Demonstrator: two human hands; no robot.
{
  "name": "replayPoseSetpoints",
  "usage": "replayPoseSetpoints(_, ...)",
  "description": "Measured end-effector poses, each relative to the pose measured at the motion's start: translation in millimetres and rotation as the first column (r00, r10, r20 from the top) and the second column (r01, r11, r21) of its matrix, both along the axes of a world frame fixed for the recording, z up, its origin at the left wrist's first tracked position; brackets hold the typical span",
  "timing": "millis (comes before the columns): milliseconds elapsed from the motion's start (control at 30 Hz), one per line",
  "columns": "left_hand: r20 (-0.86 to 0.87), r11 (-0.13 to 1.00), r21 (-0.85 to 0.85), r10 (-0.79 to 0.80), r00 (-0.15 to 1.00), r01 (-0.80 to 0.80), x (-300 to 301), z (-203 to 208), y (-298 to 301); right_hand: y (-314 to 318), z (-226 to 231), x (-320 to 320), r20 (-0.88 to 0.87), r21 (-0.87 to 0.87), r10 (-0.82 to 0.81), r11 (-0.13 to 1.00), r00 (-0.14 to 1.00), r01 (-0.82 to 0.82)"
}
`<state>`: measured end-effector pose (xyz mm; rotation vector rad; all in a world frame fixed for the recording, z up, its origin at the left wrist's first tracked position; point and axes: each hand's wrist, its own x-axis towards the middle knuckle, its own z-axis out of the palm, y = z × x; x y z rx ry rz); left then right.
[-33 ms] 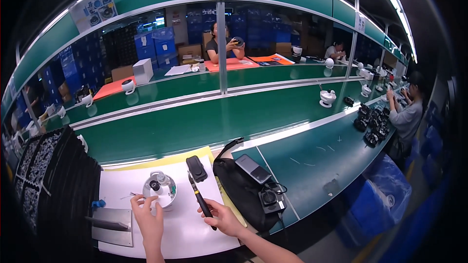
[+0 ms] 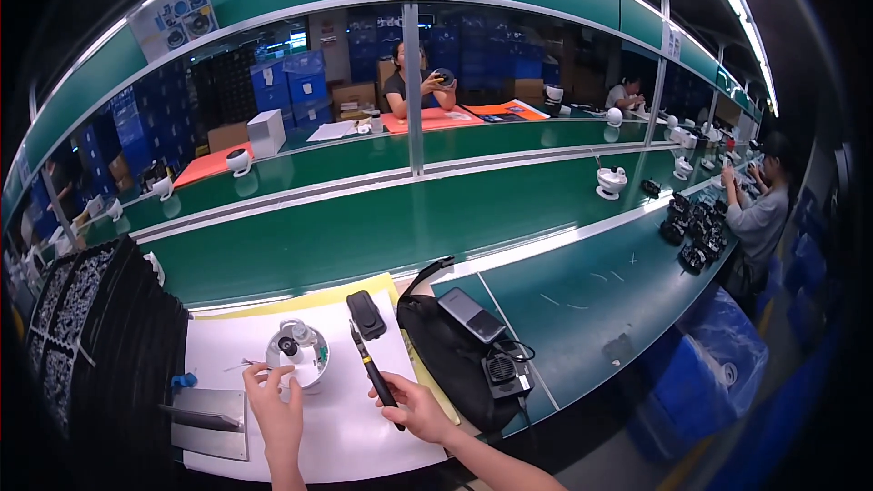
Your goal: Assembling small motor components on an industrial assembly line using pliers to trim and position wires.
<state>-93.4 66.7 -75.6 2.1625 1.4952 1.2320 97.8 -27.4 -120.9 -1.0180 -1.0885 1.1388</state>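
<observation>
On the white sheet stands a round white housing (image 2: 315, 380), open at the top, with a black lens-like part (image 2: 288, 345), a clear-and-white round part and a bit of green board inside. My left hand (image 2: 275, 405) is at its near-left rim, index finger and thumb closed over the edge. Thin loose wires (image 2: 244, 364) stick out left of those fingers. In my right hand (image 2: 416, 407) is a pair of slim pliers (image 2: 374, 371) with black handles and a yellow band. Their metal tip points up and away, apart from the housing.
Stacked black trays (image 2: 109, 327) rise at the left, beside a metal plate (image 2: 214, 436). A black case (image 2: 366, 314), a black bag (image 2: 436, 345) and a grey power bank (image 2: 471, 315) lie rightward. Beyond runs a green conveyor (image 2: 364, 227). A blue bin (image 2: 673, 400) stands right; co-workers sit farther off.
</observation>
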Motion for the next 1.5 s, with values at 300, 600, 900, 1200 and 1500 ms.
replayPoseSetpoints(300, 0.209, 1.000, 0.026, -0.003, 0.978, -0.002, 1.4, -10.0, 8.3, -1.7, -13.7, -2.3, 0.060, 0.061, -0.185, 0.982, 0.981, 0.181)
replayPoseSetpoints(600, 0.494, 0.983, -0.006, -0.159, 0.855, 0.186, -43.6, -40.2, 61.6, -7.1, -4.6, 3.0, -0.255, 0.166, 0.208, 0.972, 0.944, -0.169)
replayPoseSetpoints(900, 0.761, 0.901, -0.136, -0.172, 0.626, 0.412, -34.2, -41.6, 119.0, 42.1, 43.5, 0.4, -0.249, -0.114, -0.118, 0.989, 0.961, 0.092)
replayPoseSetpoints(1200, 0.833, 0.904, -0.172, -0.079, 0.548, 0.392, -22.2, -49.7, 118.6, 151.6, -3.3, -28.5, -0.226, -0.186, -0.374, 0.923, 0.899, 0.337)
replayPoseSetpoints(1500, 0.706, 0.900, -0.207, -0.134, 0.696, 0.383, -38.9, -23.9, 105.9, 66.9, 24.4, -19.4, 0.020, -0.194, -0.022, 0.981, 1.000, 0.026)
